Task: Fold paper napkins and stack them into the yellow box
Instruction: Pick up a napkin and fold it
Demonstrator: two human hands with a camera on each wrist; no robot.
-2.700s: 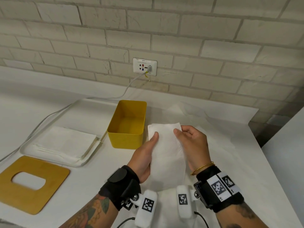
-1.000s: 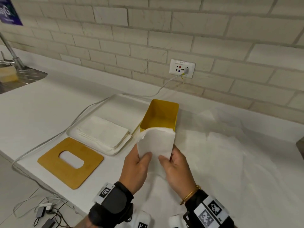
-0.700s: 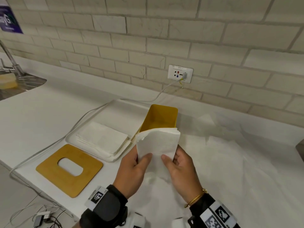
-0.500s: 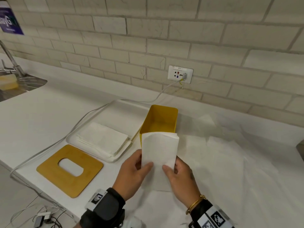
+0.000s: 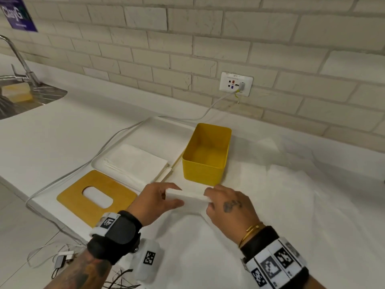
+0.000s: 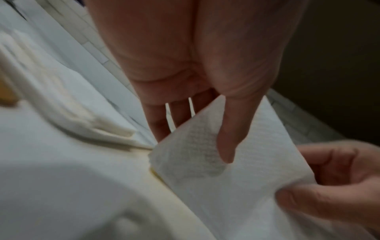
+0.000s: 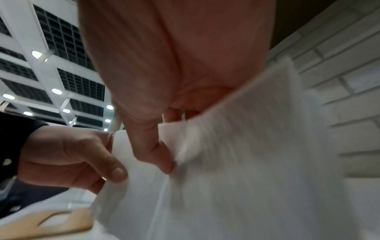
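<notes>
A folded white napkin (image 5: 188, 197) hangs low over the counter just in front of the yellow box (image 5: 205, 157), held between both hands. My left hand (image 5: 158, 200) pinches its left edge, thumb under and fingers on top. My right hand (image 5: 226, 205) pinches the right edge. In the left wrist view the napkin (image 6: 236, 170) lies under the left thumb. In the right wrist view the napkin (image 7: 236, 154) is pinched by the right thumb. The yellow box stands open and looks empty.
A white tray (image 5: 154, 126) left of the box holds a stack of unfolded napkins (image 5: 135, 163). A wooden lid (image 5: 95, 197) with an oval slot lies near the counter's front edge. A white cloth (image 5: 291, 205) covers the counter at right. A sink (image 5: 25, 97) sits far left.
The napkin was held upright in front of the box; both hands have now lowered it toward the counter, flatter and shorter, so the box interior shows fully.
</notes>
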